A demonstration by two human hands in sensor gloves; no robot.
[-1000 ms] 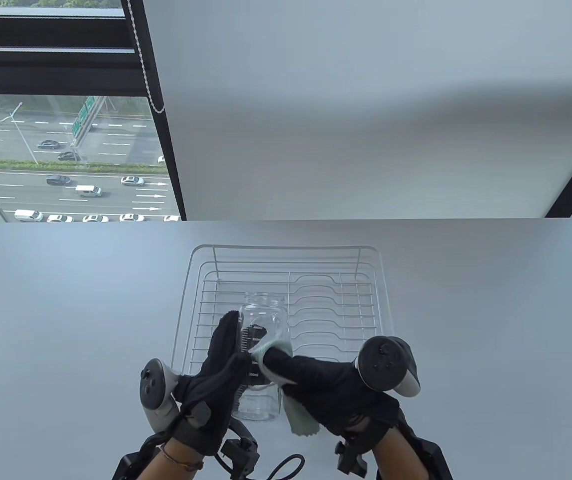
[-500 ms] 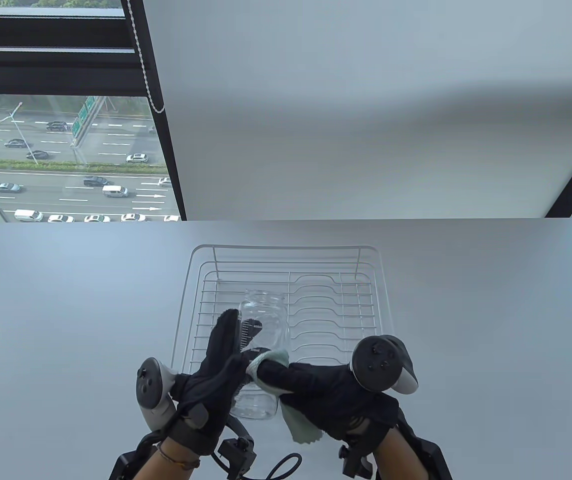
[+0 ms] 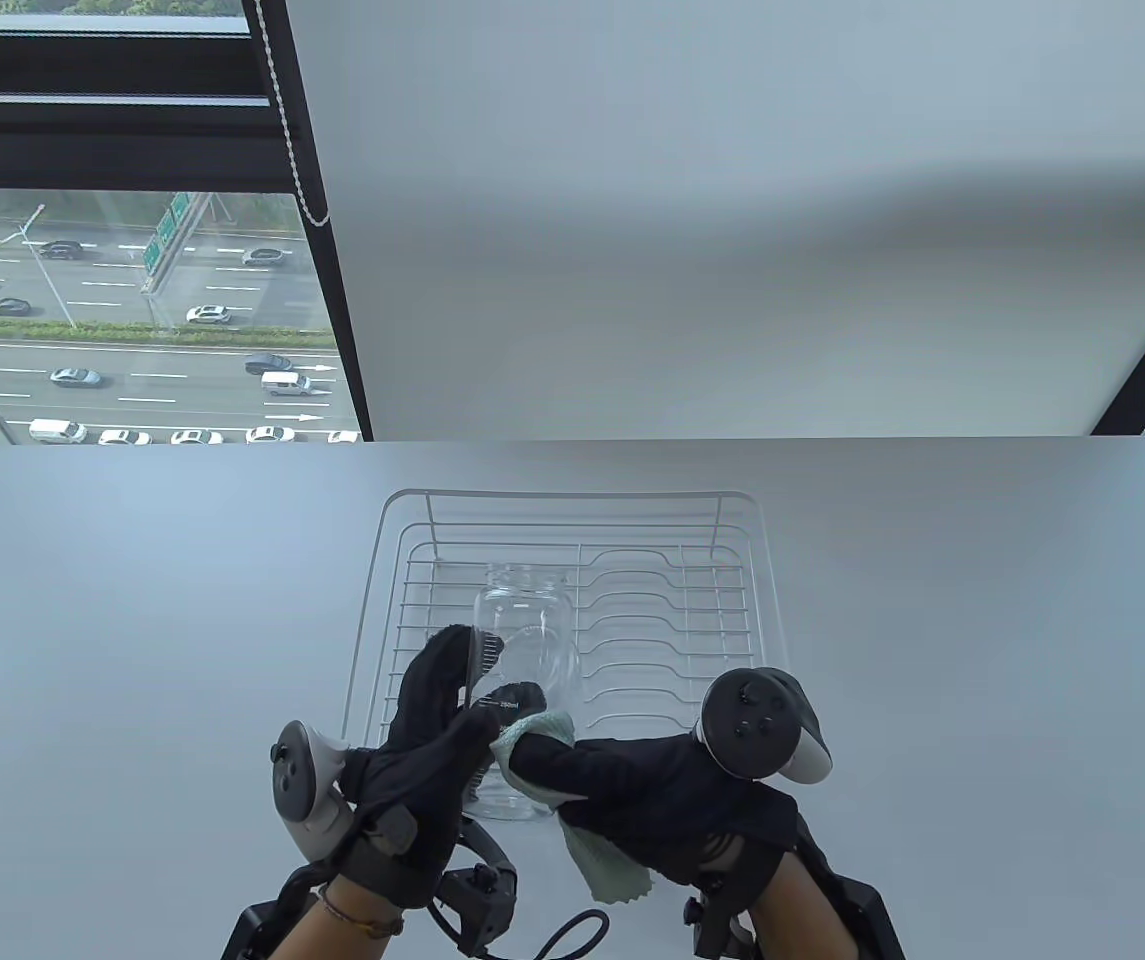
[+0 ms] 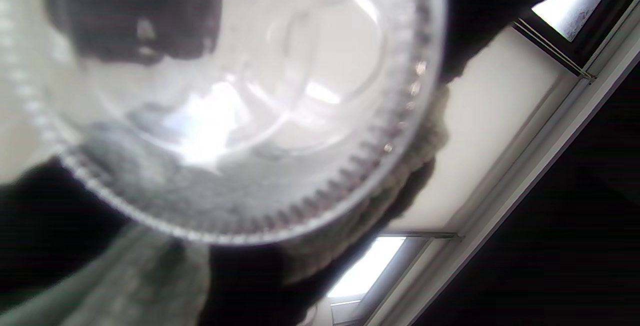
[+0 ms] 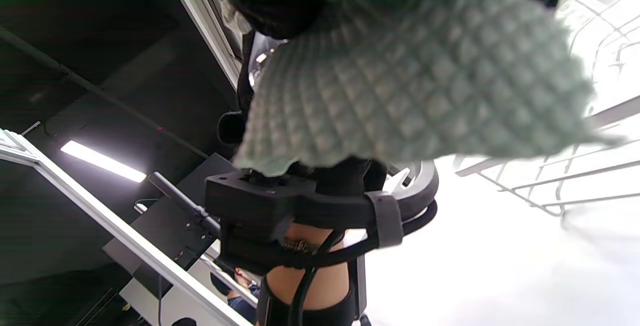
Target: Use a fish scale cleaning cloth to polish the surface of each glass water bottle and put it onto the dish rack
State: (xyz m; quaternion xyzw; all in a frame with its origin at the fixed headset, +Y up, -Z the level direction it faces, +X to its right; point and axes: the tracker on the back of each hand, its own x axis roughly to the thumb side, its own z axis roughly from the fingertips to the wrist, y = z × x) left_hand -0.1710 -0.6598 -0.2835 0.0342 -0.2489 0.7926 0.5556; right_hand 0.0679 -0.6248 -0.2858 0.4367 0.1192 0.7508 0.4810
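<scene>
The glass bottle is up off the table, held over the near edge of the dish rack, neck tipped away from me toward the rack's back wall. My left hand grips it along its left side, fingers running up the wall, thumb wrapped round the front. In the left wrist view I look straight at the ribbed base, so the bottle lies nearly end-on to that wrist.

My right hand has the fish scale cloth bunched round its fingers and presses it against the bottle's lower right side; a loose corner hangs below my palm, its scaly weave plain in the right wrist view.

This is the polishing step, I'd say, with the rack bare and no other bottle in sight. Next I need to turn the glass in my left hand so the cloth reaches the side my fingers cover. Then I lift the cloth away and set the bottle down between the rack's wires, gently, since bare glass on wire could slip or tip.
</scene>
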